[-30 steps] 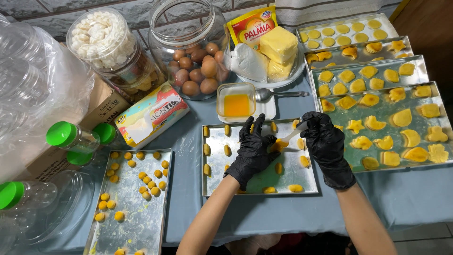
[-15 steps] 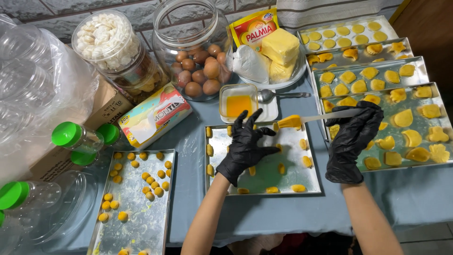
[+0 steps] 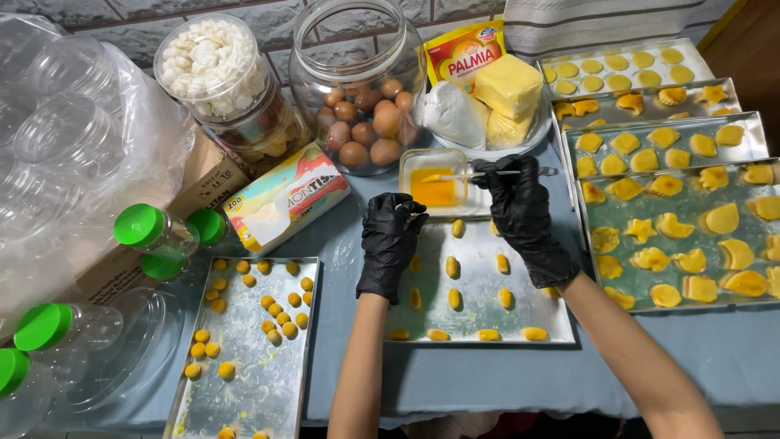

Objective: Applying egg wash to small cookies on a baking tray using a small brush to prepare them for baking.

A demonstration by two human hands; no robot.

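Blue-grey tabletop [image 3: 455,374] crowded with baking trays. Centre tray [image 3: 479,325] carries small oval yellow dough pieces [image 3: 452,267], glossy, spaced in loose rows. Right hand [image 3: 520,207], black-gloved, is closed around a thin brush [image 3: 487,173] whose tip is dipped into a square glass dish [image 3: 435,185] of orange-yellow wash just behind the tray. Left hand [image 3: 390,240], gloved, is loosely curled, fingertips at the tray's upper left edge, nothing held.

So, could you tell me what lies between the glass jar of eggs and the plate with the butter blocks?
In the head view, a white knotted plastic bag lies between the egg jar and the butter plate.
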